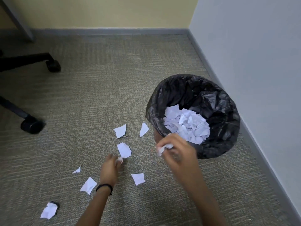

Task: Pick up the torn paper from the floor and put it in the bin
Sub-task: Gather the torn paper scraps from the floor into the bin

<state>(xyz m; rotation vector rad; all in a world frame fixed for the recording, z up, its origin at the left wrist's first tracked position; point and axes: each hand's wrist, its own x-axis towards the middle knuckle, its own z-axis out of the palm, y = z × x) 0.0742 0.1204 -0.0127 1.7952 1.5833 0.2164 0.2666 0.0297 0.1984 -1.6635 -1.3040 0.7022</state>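
Note:
Several torn white paper scraps lie on the carpet, among them one point(124, 150) just beyond my left hand, one point(138, 178) between my arms and one point(88, 185) by my left wrist. My left hand point(110, 167) reaches down and pinches a small scrap point(120, 159) at its fingertips. My right hand point(175, 150) grips crumpled paper point(163, 148) just in front of the bin's near rim. The bin point(231, 128), lined with a black bag, stands to the right and holds a heap of torn paper point(187, 123).
Black chair legs with castors point(32, 125) point(53, 66) stand at the left. A grey baseboard and pale wall point(260, 62) run close behind the bin on the right. A small dark object point(56, 204) lies under a scrap at the lower left.

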